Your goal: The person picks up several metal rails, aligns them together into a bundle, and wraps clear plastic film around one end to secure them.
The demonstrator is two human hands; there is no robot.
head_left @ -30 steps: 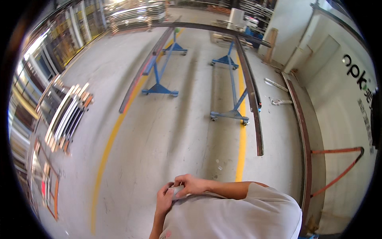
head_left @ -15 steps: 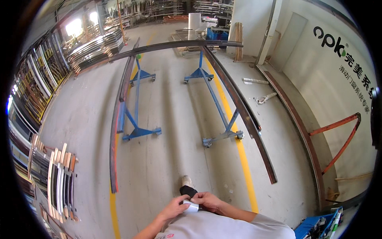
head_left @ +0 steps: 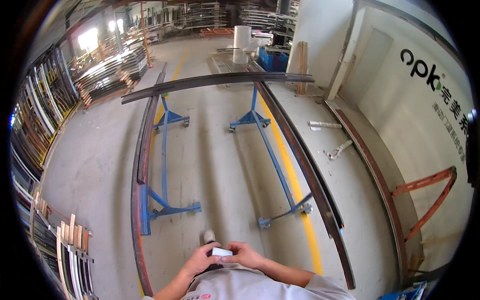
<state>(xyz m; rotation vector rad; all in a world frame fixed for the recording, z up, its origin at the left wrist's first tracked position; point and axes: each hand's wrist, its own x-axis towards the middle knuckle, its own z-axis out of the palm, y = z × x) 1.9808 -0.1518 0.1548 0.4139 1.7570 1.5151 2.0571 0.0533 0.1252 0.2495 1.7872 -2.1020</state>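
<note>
Close in front of my body, my left hand (head_left: 199, 258) and my right hand (head_left: 245, 255) hold a small white roll (head_left: 222, 252) between them. The fingers of both hands are closed round its ends. Whether it is tape or something else is too small to tell. Ahead stand two blue wheeled stands, a left stand (head_left: 164, 150) and a right stand (head_left: 272, 155). Long dark profiles, the left profile (head_left: 141, 150) and the right profile (head_left: 295, 145), lie along them. Another dark profile (head_left: 220, 79) rests crosswise at the far end.
Stacked frames and profiles (head_left: 75, 250) line the left side, with a larger pile (head_left: 110, 75) farther back. To the right are a long brown beam (head_left: 372, 172), a red bracket (head_left: 425, 200) and a white wall. A blue crate (head_left: 273, 59) stands at the back.
The stands and profiles have come nearer as I have stepped forward. Both hands have shifted slightly left, and the white roll now sits between them.
</note>
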